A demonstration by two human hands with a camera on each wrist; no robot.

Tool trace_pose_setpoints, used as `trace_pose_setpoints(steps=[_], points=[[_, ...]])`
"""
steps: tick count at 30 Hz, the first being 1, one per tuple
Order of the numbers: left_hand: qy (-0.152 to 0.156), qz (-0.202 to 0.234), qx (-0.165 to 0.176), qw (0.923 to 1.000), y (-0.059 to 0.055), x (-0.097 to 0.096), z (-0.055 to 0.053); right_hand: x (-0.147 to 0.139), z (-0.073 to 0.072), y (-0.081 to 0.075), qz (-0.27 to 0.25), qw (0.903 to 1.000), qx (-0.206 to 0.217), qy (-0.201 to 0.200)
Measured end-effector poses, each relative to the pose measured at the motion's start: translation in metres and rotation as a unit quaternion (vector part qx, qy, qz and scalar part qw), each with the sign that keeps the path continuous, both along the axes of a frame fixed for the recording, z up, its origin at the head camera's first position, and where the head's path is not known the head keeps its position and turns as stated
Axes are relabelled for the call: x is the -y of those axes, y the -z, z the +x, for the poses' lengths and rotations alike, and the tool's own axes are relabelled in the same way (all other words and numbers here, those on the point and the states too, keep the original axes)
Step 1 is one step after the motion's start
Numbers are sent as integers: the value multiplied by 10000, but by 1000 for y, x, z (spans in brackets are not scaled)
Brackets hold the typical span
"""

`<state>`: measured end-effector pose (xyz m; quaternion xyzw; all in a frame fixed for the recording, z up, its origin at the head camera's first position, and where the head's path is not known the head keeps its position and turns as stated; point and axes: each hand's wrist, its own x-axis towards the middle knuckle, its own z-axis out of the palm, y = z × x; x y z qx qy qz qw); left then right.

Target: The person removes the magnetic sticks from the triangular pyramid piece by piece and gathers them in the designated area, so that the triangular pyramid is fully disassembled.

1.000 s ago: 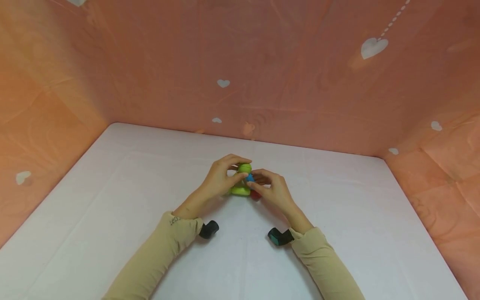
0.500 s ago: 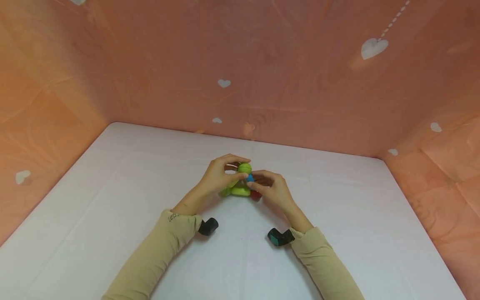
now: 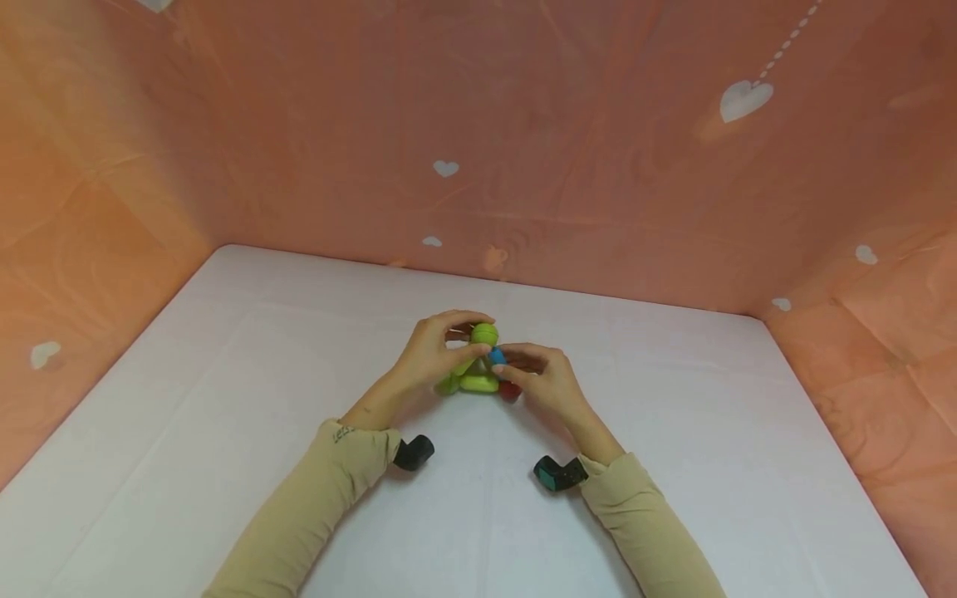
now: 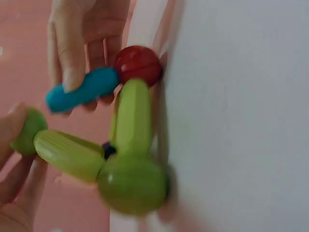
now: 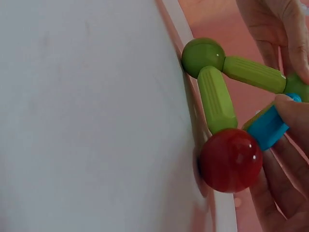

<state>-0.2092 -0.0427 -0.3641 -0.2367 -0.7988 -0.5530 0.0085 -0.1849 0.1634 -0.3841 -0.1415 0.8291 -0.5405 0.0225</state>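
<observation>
A small frame of toy building rods and balls stands on the table between the hands. My left hand (image 3: 428, 355) grips the green ball (image 3: 484, 334) at its top. From that ball a light green rod (image 4: 70, 153) slopes down to another green ball (image 4: 133, 186) on the table. A second light green rod (image 5: 217, 99) lies low, joining this ball to a red ball (image 5: 231, 160). My right hand (image 3: 552, 380) pinches a blue rod (image 4: 84, 90) between thumb and fingers. The blue rod's lower end meets the red ball, its upper end close to the top green ball.
The frame stands on a wide white tabletop (image 3: 478, 531). Orange-pink cloth (image 3: 523, 149) with white hearts walls off the back and both sides. A black wrist-camera piece (image 3: 414, 453) juts from the left sleeve, another black piece (image 3: 559, 473) from the right sleeve.
My left hand and the top green ball have shifted slightly left. The lower green ball shows more beneath the left hand. My right hand keeps its pinch on the blue rod, almost still.
</observation>
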Motion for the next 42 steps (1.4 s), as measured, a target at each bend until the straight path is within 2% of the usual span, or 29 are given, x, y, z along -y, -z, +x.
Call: trace_pose_setpoints(steps=[4,7,11,17,21,31,42], points=[[-241,89,296,9992,-2,8,0,-3,2,1,-80,9999,26,99],[-197,97,352,9991,-2,12,1,-5,2,2,-96,9999,-12,109],[-133,134,335,9993,-2,14,1,-7,2,3,-52,9999,-144,40],[-342,253,352,9985,0,22,1,-13,1,2,-96,9993,-335,115],[-374,235,314,9985,1,28,1,-16,0,1,-149,9991,-396,98],[-401,65,387,9984,1,39,3,-21,1,0,-297,9988,-308,253],[-596,-146,385,9974,2,52,5,-27,1,-1,-48,9989,-190,417]])
